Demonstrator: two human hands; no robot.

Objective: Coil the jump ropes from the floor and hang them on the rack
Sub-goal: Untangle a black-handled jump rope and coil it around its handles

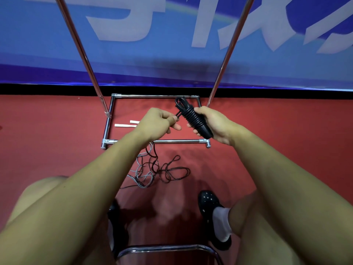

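My right hand grips a black jump rope bundle, its cord wound in tight turns round the black handles. My left hand pinches the loose end of that black cord just left of the bundle. Both hands hover above the chrome rack's base frame. On the red floor below my forearms lies a tangle of dark cord mixed with grey cord. Two white handles lie on the floor inside the rack base, partly hidden by my left hand.
The rack's two chrome uprights rise to the top edge of the view. A blue banner wall stands behind the rack. My knees, black shoes and a chrome chair bar fill the bottom of the view.
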